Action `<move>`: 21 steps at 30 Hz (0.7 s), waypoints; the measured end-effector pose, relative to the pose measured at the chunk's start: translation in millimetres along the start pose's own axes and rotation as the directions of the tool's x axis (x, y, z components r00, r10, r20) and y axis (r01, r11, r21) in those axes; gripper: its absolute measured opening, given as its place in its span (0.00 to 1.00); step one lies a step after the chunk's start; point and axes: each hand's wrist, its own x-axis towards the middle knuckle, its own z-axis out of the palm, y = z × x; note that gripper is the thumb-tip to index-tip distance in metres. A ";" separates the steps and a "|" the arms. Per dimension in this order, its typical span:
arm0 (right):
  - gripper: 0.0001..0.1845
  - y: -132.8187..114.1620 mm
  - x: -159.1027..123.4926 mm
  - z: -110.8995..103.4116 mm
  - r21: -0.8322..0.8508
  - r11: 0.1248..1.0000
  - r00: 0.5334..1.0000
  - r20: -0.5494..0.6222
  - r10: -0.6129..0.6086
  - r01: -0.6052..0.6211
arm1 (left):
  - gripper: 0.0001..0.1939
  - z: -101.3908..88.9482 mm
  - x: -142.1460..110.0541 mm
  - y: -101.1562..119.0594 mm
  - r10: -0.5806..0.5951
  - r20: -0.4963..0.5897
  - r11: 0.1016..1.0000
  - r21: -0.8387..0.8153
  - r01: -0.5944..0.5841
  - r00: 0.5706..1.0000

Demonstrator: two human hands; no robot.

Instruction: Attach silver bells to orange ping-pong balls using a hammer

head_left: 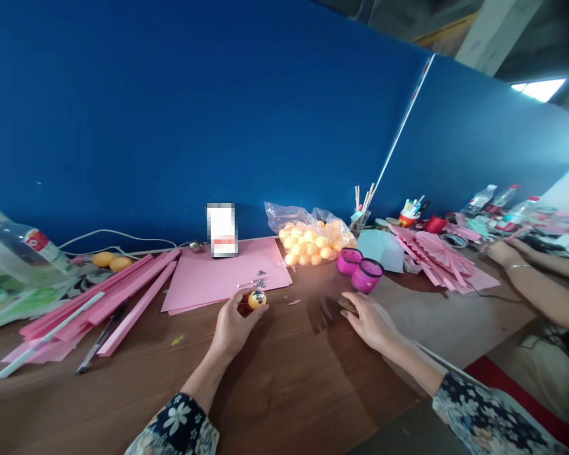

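Observation:
My left hand [233, 324] is closed around a small orange ball [256, 299] with a shiny silver piece on it, held just at the near edge of a pink paper sheet [218, 275]. Small silver bits [258, 280] lie on that sheet above the ball. My right hand [367, 319] rests on the brown table [289, 379] with fingers reaching left onto a dark blurred object [329, 308] that I cannot make out. Two pink cups [359, 268] stand just beyond the right hand.
A clear bag of orange balls [309, 241] sits behind the cups. Folded pink paper strips [99, 303] and a pen lie at the left, pink paper fans [436, 256] at the right. Another person's arms [535, 278] work at the far right. A blue partition backs the table.

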 end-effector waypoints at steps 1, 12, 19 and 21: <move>0.16 0.1 0.9 0.4 -0.008 1.000 1.000 0.002 -0.002 0.002 | 0.21 0.1 -0.1 0.1 -0.002 -0.001 1.000 -0.006 0.002 1.000; 0.16 2.2 6.8 5.4 -0.027 1.000 1.000 -0.007 -0.002 0.002 | 0.22 0.4 0.3 -1.6 0.002 0.003 0.999 -0.041 -0.002 1.000; 0.15 0.4 9.4 3.1 -0.083 0.996 0.999 -0.032 -0.041 0.038 | 0.22 -0.7 -0.2 -2.5 0.005 0.012 1.000 -0.014 -0.005 1.000; 0.15 1.1 10.0 3.1 -0.087 0.996 0.999 -0.031 -0.034 0.031 | 0.22 -0.7 -0.1 -1.7 0.005 0.010 1.000 -0.022 -0.005 1.000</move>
